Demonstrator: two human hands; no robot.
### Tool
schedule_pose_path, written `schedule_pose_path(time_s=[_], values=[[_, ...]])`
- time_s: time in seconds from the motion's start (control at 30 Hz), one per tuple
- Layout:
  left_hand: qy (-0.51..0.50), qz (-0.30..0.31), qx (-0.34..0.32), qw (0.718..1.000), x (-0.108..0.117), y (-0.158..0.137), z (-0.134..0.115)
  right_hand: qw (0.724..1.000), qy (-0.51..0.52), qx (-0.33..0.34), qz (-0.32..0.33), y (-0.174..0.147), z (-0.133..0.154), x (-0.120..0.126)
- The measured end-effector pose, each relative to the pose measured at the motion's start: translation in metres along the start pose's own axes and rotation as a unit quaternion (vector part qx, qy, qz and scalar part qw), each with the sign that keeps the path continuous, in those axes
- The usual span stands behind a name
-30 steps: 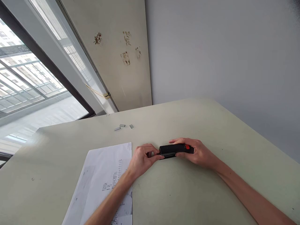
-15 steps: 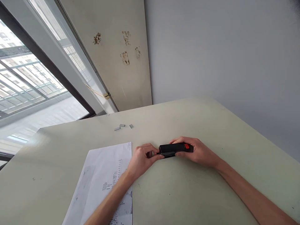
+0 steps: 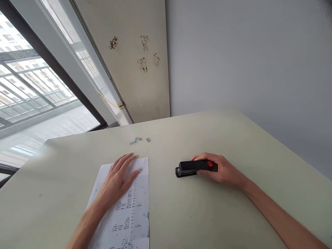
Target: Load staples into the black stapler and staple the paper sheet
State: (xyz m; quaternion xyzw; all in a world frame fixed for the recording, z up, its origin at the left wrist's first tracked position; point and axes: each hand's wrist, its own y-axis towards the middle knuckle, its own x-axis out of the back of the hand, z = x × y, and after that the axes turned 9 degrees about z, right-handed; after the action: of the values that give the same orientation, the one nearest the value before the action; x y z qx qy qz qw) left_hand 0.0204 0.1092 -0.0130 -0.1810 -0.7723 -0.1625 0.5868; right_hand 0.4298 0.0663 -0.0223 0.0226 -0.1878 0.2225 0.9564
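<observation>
A black stapler [image 3: 192, 166] with a red patch on top rests on the table, its front end pointing left and its jaws slightly apart. My right hand [image 3: 218, 169] is wrapped round its rear end, thumb on the near side. To the left, printed paper [image 3: 137, 207] lies flat on the table. My left hand [image 3: 116, 180] is spread over the upper part of this paper, fingers stretched out and holding nothing. It covers some of the print.
Beyond the paper lie several small strips of staples [image 3: 138, 138]. The pale table [image 3: 207, 214] reaches to a grey wall [image 3: 241, 58] at the back right. A glass window or door [image 3: 31, 79] stands at the left, beside a stained panel [image 3: 145, 90].
My left hand has let go of the stapler's front end and moved left onto the paper, its fingers now spread. My right hand still grips the stapler. The view has shifted slightly.
</observation>
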Motion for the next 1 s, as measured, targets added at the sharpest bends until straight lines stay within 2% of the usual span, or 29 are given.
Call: schedule_pose_path(time_s=[0.13, 0.27, 0.57, 0.8, 1.0], values=[[0.017, 0.020, 0.014, 1.000, -0.008, -0.012, 0.008, 1.000, -0.002, -0.007, 0.001, 0.000, 0.001, -0.001], [0.016, -0.009, 0.012, 1.000, -0.015, -0.014, 0.000, 1.000, -0.011, -0.011, 0.005, 0.001, 0.001, -0.001], [0.013, -0.038, -0.008, 0.999, -0.032, -0.018, -0.040, 0.999, -0.041, -0.028, 0.004, -0.001, 0.007, -0.002], [0.000, -0.023, -0.021, 0.999, -0.042, -0.021, -0.072, 0.998, -0.050, -0.027, 0.002, -0.001, 0.008, -0.003], [-0.007, -0.016, -0.044, 0.999, -0.044, -0.020, -0.088, 0.998, -0.053, -0.029, 0.003, -0.002, 0.006, -0.004]])
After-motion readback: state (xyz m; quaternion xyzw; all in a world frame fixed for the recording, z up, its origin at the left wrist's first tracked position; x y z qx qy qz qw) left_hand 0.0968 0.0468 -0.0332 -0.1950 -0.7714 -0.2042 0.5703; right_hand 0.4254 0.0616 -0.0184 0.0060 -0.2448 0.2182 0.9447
